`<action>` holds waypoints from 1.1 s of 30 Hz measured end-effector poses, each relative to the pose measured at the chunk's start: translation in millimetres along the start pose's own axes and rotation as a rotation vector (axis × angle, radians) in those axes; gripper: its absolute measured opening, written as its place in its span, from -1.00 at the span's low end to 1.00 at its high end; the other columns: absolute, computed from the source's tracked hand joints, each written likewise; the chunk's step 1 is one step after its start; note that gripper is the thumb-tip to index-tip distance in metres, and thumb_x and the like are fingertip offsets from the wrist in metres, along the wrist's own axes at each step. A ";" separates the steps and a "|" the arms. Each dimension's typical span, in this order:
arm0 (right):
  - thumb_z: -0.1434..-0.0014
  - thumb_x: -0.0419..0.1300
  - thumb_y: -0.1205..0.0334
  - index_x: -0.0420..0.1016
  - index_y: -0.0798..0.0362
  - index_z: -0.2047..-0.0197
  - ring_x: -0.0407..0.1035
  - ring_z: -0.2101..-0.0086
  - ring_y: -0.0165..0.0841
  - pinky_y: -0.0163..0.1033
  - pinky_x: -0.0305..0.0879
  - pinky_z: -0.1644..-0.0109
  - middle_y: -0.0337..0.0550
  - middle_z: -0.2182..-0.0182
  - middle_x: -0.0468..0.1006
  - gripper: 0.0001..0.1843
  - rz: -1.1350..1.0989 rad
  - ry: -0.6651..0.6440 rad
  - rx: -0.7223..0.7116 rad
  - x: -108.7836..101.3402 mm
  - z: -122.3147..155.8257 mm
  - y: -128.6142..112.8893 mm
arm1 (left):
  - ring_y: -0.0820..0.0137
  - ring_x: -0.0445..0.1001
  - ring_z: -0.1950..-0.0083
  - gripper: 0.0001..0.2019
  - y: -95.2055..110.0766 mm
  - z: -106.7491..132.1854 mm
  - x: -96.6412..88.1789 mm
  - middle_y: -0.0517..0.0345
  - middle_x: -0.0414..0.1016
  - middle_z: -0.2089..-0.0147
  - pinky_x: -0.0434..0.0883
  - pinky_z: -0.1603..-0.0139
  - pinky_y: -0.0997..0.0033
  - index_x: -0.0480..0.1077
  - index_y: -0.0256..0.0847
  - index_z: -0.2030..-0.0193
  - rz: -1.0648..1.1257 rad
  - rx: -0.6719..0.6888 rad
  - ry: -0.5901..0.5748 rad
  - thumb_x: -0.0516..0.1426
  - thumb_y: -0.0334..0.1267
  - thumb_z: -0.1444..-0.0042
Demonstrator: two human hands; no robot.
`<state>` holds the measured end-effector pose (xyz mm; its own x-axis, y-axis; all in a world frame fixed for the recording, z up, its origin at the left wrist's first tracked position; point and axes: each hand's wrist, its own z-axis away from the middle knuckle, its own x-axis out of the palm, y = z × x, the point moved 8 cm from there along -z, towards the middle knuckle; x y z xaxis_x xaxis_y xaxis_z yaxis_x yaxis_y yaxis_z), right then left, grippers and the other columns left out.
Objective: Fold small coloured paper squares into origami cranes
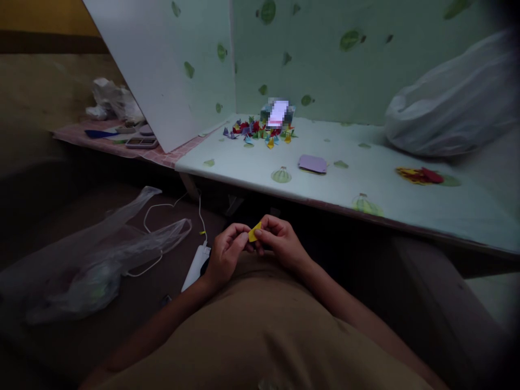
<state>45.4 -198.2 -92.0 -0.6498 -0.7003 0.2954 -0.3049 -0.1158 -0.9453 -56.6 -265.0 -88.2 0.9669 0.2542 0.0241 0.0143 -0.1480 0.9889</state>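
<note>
A small piece of folded yellow paper (254, 232) is held between my two hands, low in front of my body and below the table's front edge. My left hand (229, 250) pinches its left side with thumb and fingers. On the other side, my right hand (281, 238) grips the paper between thumb and forefinger. Beyond, on the table (244, 173), stands a cluster of small folded paper figures (255, 130) in several colours. Nearer to me lies a stack of purple paper sheets (312, 163).
A blurred-out phone (278, 114) leans behind the paper figures. Red and yellow paper pieces (420, 175) lie at the right, before a large white plastic bag (450, 103). At lower left are a clear plastic bag (93, 281) and a white power strip (196, 266) with a cord.
</note>
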 end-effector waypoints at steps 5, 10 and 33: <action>-0.12 0.37 0.05 0.41 0.06 0.42 0.40 0.55 -0.45 -0.33 0.34 0.46 -0.28 0.55 0.50 -0.69 0.113 0.014 -0.071 -1.1 0.2 -5.1 | 0.48 0.47 0.43 -0.77 -5.8 -3.2 2.1 0.21 0.49 0.41 0.42 0.35 0.47 0.37 -0.24 0.26 0.098 -0.098 0.017 0.25 -0.13 -0.10; -0.15 0.34 0.05 0.48 0.04 0.38 0.42 0.50 -0.40 -0.28 0.37 0.41 -0.24 0.51 0.52 -0.75 0.250 0.074 -0.174 -4.1 1.8 -11.4 | 0.48 0.47 0.42 -0.76 -9.5 -2.9 -1.5 0.23 0.50 0.43 0.40 0.35 0.48 0.34 -0.21 0.29 0.141 -0.150 0.062 0.27 -0.15 -0.06; -0.25 0.23 0.30 0.53 0.05 0.31 0.39 0.42 -0.40 -0.31 0.28 0.34 -0.20 0.43 0.53 -0.91 0.666 0.085 -0.485 3.3 10.3 -35.0 | 0.53 0.36 0.36 -0.76 -12.1 7.1 0.1 0.22 0.40 0.37 0.37 0.38 0.55 0.49 -0.27 0.34 0.523 -0.379 0.164 0.38 -0.23 0.11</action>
<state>61.1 -203.7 -59.4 -0.8451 -0.4567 -0.2778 -0.0910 0.6350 -0.7671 -54.9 -269.9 -101.3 0.7705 0.3864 0.5069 -0.5655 0.0474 0.8234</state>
